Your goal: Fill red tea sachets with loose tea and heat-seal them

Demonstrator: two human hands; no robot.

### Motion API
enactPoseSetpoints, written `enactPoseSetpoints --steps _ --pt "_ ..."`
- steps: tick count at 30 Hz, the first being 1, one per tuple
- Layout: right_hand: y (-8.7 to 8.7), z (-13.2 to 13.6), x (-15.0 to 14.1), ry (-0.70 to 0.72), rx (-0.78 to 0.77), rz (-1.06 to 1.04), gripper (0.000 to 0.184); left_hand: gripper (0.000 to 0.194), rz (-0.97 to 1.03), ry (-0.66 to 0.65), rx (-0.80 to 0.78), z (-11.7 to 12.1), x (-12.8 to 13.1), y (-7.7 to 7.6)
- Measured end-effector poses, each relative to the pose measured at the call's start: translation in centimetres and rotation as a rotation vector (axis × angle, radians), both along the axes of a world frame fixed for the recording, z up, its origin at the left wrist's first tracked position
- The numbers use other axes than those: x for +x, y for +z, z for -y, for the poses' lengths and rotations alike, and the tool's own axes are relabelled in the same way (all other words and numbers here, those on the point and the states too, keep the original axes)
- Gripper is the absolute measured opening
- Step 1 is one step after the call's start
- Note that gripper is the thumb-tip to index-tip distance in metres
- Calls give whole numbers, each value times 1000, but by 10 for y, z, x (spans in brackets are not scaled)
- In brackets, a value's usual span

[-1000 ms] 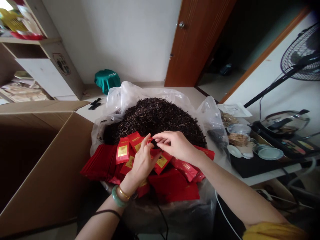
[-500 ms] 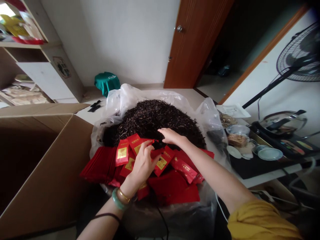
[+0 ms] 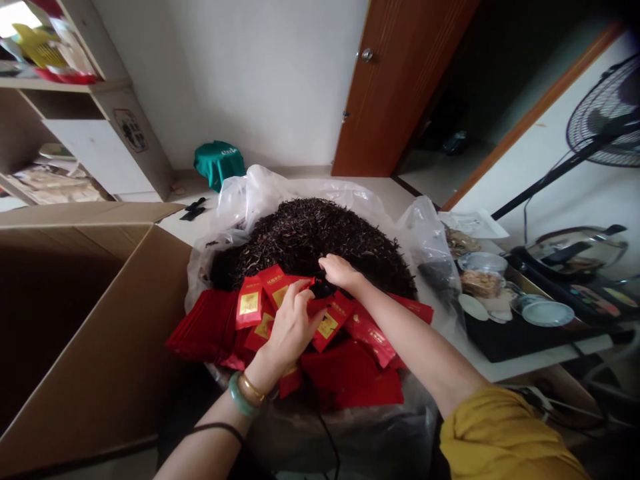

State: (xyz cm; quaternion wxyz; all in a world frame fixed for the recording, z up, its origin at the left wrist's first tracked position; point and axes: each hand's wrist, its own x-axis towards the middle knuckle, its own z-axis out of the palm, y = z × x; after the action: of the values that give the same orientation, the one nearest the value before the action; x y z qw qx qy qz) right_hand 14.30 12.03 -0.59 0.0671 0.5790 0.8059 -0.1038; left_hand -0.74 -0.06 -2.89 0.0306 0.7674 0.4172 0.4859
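The left hand (image 3: pixel 293 327) seems to grip a red packet (image 3: pixel 285 279) at the near edge of the tea heap (image 3: pixel 310 240), while the right hand (image 3: pixel 340 272), fingers curled, touches a dark tea clump (image 3: pixel 323 289) just beside it.

The left hand (image 3: pixel 293 327) and right hand (image 3: pixel 340 272) meet over red tea packets (image 3: pixel 333 320) beside heaped dark tea leaves (image 3: pixel 310 240).

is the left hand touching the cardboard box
Apart. The head view shows the left hand over the red packets, with packets between it and the cardboard box.
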Motion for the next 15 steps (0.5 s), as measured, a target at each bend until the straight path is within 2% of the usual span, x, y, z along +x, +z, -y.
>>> enactPoseSetpoints --steps 4,8,10,13,15 --pt "11 0 7 -3 72 -146 23 26 4 -5 -6 0 0 -1" --pt "38 8 20 -23 154 -318 20 26 16 5 -16 -1 0 -2" --pt "54 20 24 -17 157 -439 19 25 23 8 -22 -1 1 -3" --pt "75 46 23 56 67 -791 15 27 20 11 -21 -1 1 -4" --pt "84 64 18 98 17 -844 13 31 20 6 -14 -1 2 -5"
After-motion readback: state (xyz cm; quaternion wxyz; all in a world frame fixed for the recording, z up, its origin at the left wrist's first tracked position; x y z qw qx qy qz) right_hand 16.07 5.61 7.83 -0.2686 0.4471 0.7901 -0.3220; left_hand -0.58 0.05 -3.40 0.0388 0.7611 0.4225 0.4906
